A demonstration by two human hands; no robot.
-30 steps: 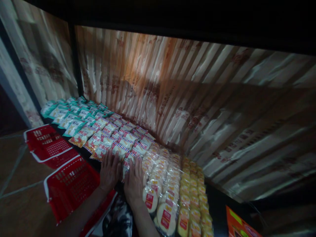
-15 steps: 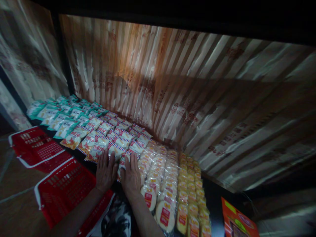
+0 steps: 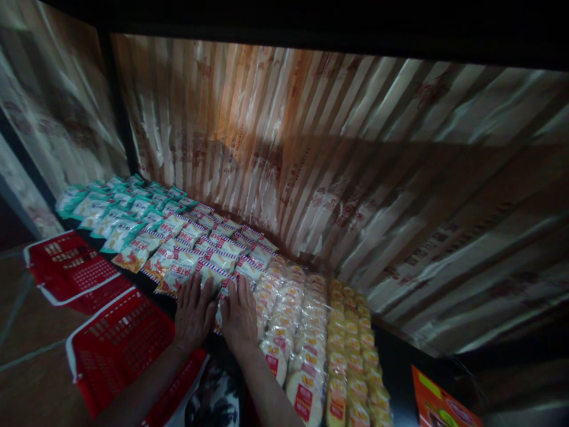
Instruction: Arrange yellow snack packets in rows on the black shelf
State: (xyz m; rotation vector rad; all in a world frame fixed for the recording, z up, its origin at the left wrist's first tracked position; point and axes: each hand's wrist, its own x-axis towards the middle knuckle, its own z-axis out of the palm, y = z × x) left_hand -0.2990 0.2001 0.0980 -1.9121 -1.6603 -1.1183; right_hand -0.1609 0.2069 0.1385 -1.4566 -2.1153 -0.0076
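Both hands rest at the front of several rows of white snack packets (image 3: 223,260) with red and blue striped edges. My left hand (image 3: 194,312) lies with its fingers stretched over the front packets. Close beside it, my right hand (image 3: 240,312) is laid palm down, fingers extended, on the end of the same rows. Part of a packet shows between the two hands; what lies under the palms is hidden. Just right of my right hand stand rows of round, clear-wrapped cakes (image 3: 306,394). Neither hand is closed around anything.
Teal packets (image 3: 120,232) lie at the left end of the black shelf (image 3: 395,367). Yellow-wrapped cakes (image 3: 336,400) and an orange bag (image 3: 444,403) are at the right. Red baskets (image 3: 120,344) stand at the front left. A striped, crinkled sheet (image 3: 355,148) covers the back.
The view has shifted slightly, so the shelf goods sit a little further right and lower. Both hands stay on the striped packets in nearly the same pose.
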